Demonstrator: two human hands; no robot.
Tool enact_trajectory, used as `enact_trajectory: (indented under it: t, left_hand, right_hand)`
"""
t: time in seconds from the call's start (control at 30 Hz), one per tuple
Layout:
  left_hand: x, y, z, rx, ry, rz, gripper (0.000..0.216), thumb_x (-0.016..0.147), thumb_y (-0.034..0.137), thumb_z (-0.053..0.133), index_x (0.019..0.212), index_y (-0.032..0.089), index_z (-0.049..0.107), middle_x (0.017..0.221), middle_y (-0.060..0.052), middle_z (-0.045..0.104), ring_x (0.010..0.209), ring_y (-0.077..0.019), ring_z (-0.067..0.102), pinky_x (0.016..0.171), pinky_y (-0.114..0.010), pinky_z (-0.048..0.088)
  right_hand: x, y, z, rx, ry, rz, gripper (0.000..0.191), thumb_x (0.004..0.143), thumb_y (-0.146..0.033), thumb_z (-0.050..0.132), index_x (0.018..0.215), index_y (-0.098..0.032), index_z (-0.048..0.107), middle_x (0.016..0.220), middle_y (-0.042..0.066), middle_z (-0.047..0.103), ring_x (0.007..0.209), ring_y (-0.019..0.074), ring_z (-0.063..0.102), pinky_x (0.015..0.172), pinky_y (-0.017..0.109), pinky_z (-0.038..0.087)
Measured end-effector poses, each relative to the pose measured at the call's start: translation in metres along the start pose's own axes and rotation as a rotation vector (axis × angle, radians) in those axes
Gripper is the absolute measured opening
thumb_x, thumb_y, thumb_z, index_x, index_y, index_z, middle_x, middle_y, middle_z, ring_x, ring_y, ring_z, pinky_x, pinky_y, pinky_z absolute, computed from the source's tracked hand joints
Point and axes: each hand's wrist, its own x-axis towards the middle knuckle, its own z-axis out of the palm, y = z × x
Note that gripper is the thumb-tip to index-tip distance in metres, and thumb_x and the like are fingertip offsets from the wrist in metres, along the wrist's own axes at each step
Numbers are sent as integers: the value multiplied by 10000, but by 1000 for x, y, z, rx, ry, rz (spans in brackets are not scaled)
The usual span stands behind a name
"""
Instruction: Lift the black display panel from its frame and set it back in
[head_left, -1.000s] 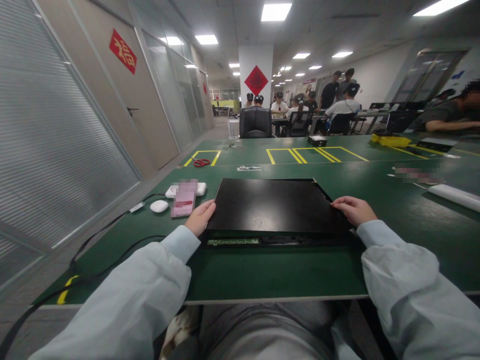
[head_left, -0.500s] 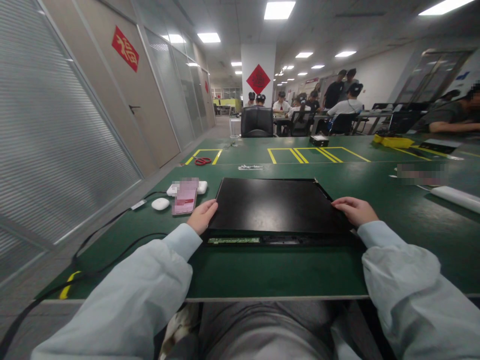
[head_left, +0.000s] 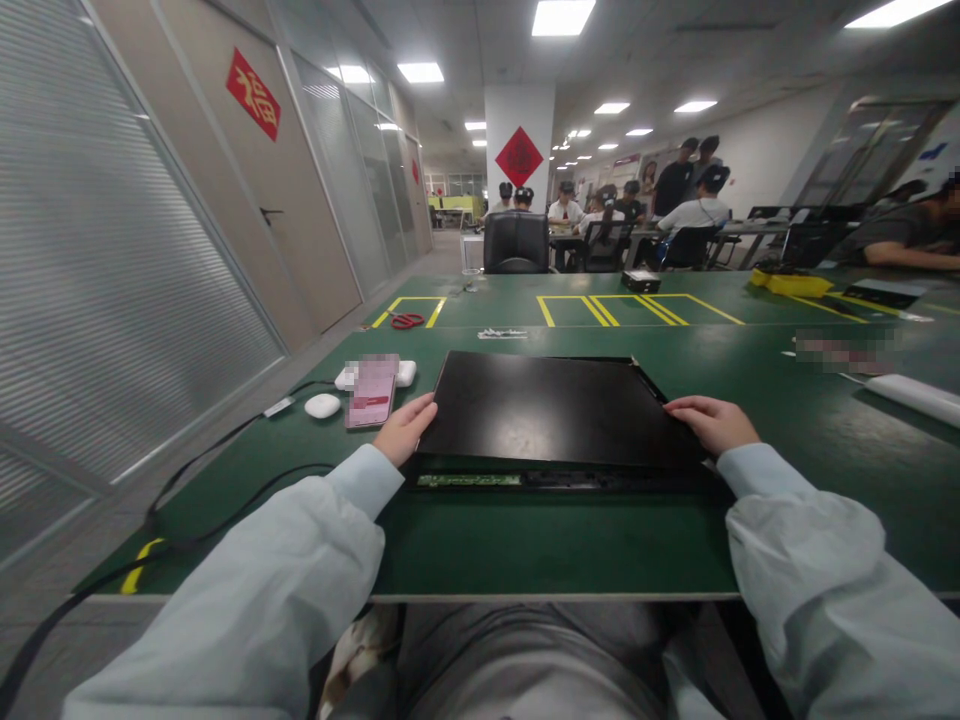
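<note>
A flat black display panel [head_left: 547, 410] lies over a thin black frame [head_left: 615, 481] on the green table. Its left side sits a little higher than its right. My left hand [head_left: 406, 428] pinches the panel's left edge, thumb on top and other fingers partly hidden beneath. At the right edge my right hand [head_left: 712, 422] is closed on the panel near its rim, with its lower fingers out of sight. A green circuit board strip [head_left: 469, 481] shows along the near side of the frame, below the panel's front edge.
Left of the panel lie a pink-screened phone [head_left: 370, 392], a white rounded case [head_left: 322, 406] and a black cable [head_left: 202, 460]. Red scissors [head_left: 407, 321] and small white pieces [head_left: 502, 334] lie beyond. A white roll [head_left: 915, 398] and yellow tray [head_left: 791, 283] are right. People sit further back.
The panel's left side has risen slightly with my left hand, so the panel tilts more and the gap above the frame widens. My right hand stays nearly in place.
</note>
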Motion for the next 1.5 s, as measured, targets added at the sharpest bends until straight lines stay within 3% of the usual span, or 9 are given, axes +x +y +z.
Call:
enact_trajectory:
  t: [0.7, 1.2, 1.5]
  left_hand:
    - [-2, 2, 2, -77, -40, -38, 755, 532, 551, 995, 1159, 183, 790, 1259, -136, 811, 1382, -407, 626, 1191, -495, 485]
    - [-1, 0, -1, -143, -61, -98, 751, 441, 475, 1044, 1060, 167, 754, 1095, -141, 846, 1279, -418, 701, 1165, -573, 488]
    - [1, -2, -1, -113, -87, -78, 768, 455, 489, 1039, 1096, 167, 764, 1138, -149, 834, 1314, -420, 675, 1172, -571, 476]
  right_hand:
    - [0, -1, 0, -26, 4, -8, 307, 640, -507, 744, 805, -274, 857, 815, 50, 818, 806, 283, 746, 775, 404, 553]
    - [-2, -6, 1, -45, 0, 10, 289, 645, -482, 726, 808, -278, 848, 808, 50, 808, 816, 282, 737, 809, 416, 546]
    - [-7, -13, 5, -35, 62, 13, 264, 616, -462, 686, 739, -282, 834, 735, 41, 790, 737, 266, 709, 738, 411, 521]
